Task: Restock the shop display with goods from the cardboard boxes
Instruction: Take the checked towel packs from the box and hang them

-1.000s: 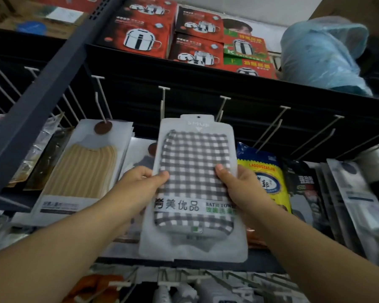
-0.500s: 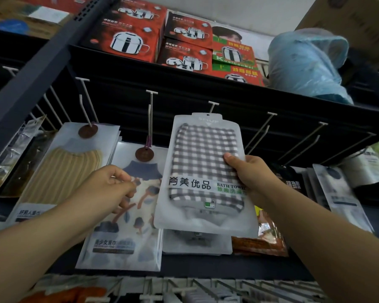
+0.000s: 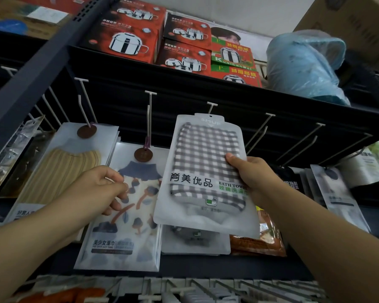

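The right hand [image 3: 253,179] grips the frosted plastic pouch of grey-checked bath towel [image 3: 202,171] just under a white wire display hook [image 3: 211,107], left hand [image 3: 101,189] loosely curled, empty; next, its hang-hole needs threading onto that hook.

Two hands: left hand [image 3: 101,189], right hand [image 3: 253,179]. One gingham towel pack [image 3: 202,171] in grip, second identical pack [image 3: 195,241] behind. One yellow-towel pack [image 3: 59,165]. One patterned-towel pack [image 3: 127,213]. Five red pot boxes [image 3: 127,41] on top shelf. One blue plastic bundle [image 3: 304,64].
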